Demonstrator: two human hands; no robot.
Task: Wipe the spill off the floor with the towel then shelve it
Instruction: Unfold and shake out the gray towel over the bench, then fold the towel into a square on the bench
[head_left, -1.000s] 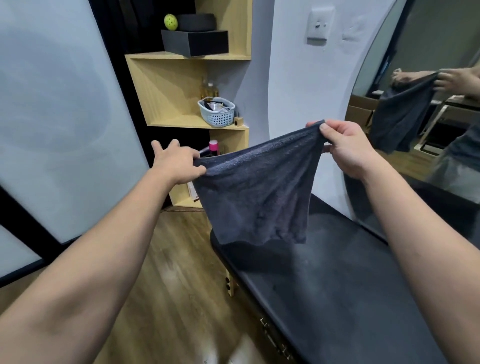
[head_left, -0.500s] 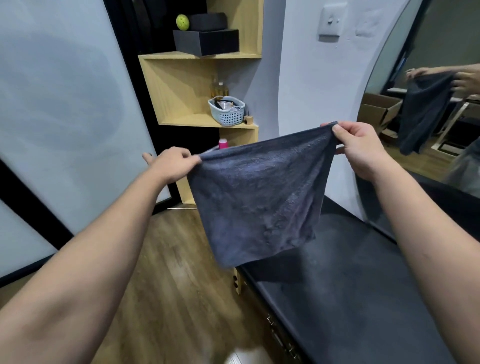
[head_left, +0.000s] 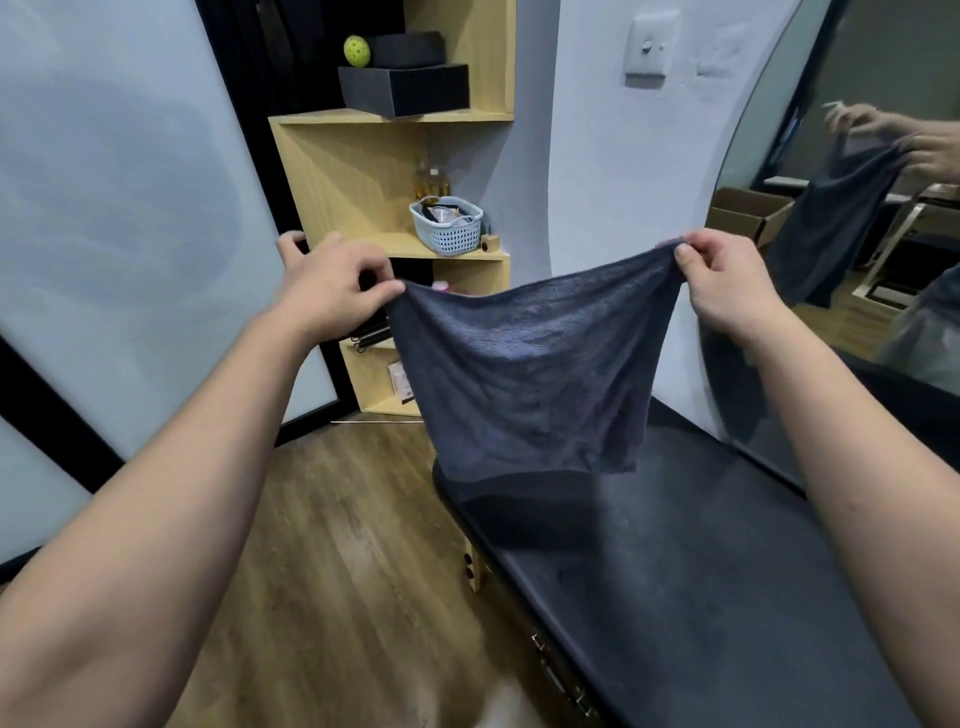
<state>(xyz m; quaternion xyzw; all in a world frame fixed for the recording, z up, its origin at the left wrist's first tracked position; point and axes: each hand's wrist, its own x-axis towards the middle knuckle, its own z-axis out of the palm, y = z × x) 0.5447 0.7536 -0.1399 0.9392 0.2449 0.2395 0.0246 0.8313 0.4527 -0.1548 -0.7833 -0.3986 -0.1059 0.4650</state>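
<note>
Dark grey towel (head_left: 530, 374) hung at frame centre, stretched between both hands above black padded bench (head_left: 701, 571). Left hand (head_left: 332, 288) pinched left top corner; right hand (head_left: 727, 283) pinched right top corner. Cloth sagged in middle: judged light, limp, grippy terry, not fragile. Corners made good holds. Wooden corner shelf (head_left: 395, 171) stood behind, upper centre.

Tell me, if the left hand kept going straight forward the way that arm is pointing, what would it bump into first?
Probably the wooden corner shelf. The left hand, pinching the towel, points toward it, about level with the ledge that holds the little basket. Nothing shows in between, though depth is hard to judge.
</note>
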